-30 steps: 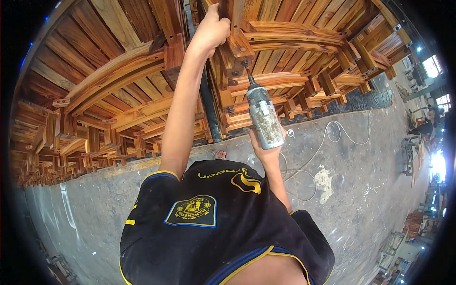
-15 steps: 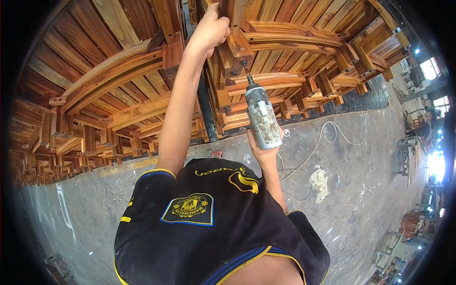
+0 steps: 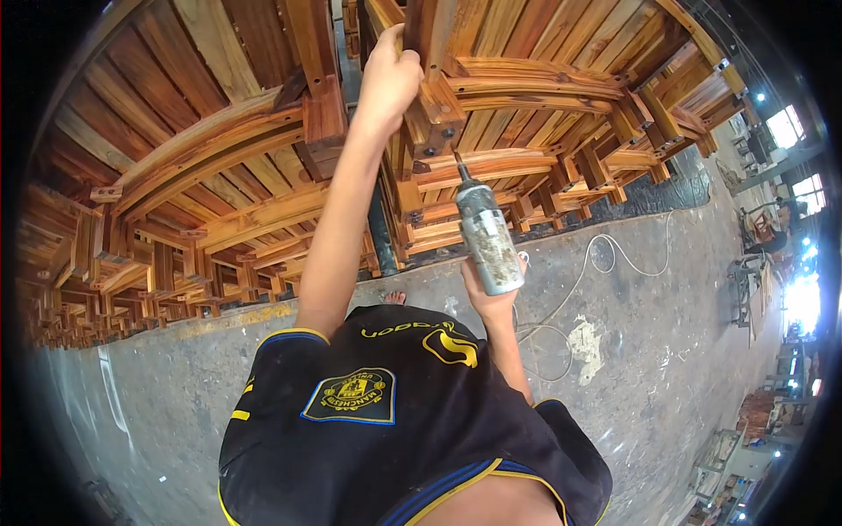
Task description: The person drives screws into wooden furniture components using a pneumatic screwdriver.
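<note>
My left hand (image 3: 390,81) is closed round the upright wooden leg (image 3: 427,44) of a piece of slatted furniture, its fingers partly hidden behind the wood. In my right hand (image 3: 489,296) is a worn, grey power screwdriver (image 3: 488,237), pointing up and away from me. The tip of its long bit (image 3: 460,165) sits just below the wooden block (image 3: 436,116) at the leg's end, apart from it. A small dark round fitting (image 3: 447,133) shows on that block's end face.
Stacked slatted wooden furniture (image 3: 237,167) with curved rails fills the left and far side. A pale hose or cord (image 3: 586,263) loops over the concrete floor (image 3: 667,351) at right. Benches and clutter (image 3: 724,465) stand along the far right edge.
The screwdriver has drawn back toward me, and its bit has come off the dark fitting. My left hand stays on the leg. The view has shifted slightly.
</note>
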{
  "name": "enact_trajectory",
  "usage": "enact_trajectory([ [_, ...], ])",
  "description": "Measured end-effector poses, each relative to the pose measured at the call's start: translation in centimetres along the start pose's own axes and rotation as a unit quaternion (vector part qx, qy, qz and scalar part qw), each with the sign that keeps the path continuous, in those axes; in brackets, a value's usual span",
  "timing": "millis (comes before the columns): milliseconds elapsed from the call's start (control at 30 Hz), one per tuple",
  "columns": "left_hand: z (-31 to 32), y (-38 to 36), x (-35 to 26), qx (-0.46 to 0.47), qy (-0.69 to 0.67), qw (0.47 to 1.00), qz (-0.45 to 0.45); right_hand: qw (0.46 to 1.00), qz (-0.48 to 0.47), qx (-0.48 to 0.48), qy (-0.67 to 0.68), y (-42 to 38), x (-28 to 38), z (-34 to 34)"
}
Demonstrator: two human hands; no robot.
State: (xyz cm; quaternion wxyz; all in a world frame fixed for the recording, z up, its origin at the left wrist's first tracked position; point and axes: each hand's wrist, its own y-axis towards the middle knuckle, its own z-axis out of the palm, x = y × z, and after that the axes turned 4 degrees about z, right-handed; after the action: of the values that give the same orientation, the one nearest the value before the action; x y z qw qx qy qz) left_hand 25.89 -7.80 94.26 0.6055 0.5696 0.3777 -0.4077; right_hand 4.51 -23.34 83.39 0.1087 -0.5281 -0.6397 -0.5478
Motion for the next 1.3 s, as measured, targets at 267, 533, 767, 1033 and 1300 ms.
enact_trajectory([
  [267,-0.9,-16.0,-2.4,0.081,-0.366,0.904,-0.204,0.945,0.321,0.059,0.034,-8.6,-7.4,-1.7],
  [533,-2.3,-37.8,6.5,-0.168,-0.305,0.855,-0.384,0.805,0.481,0.345,0.047,-14.7,-12.1,-5.8],
  [767,-6.1,-57.0,10.0,-0.454,-0.243,0.768,-0.382,0.7,0.459,0.541,-0.081,-24.6,-20.5,-7.0],
  [1033,-11.8,-69.9,22.6,-0.593,-0.362,0.65,-0.307,0.601,0.481,0.588,-0.25,-28.4,-22.8,-2.9],
  [1300,-21.5,-77.8,43.8,-0.622,-0.298,0.628,-0.361,0.548,0.623,0.552,-0.08,-33.9,-26.1,1.8],
])
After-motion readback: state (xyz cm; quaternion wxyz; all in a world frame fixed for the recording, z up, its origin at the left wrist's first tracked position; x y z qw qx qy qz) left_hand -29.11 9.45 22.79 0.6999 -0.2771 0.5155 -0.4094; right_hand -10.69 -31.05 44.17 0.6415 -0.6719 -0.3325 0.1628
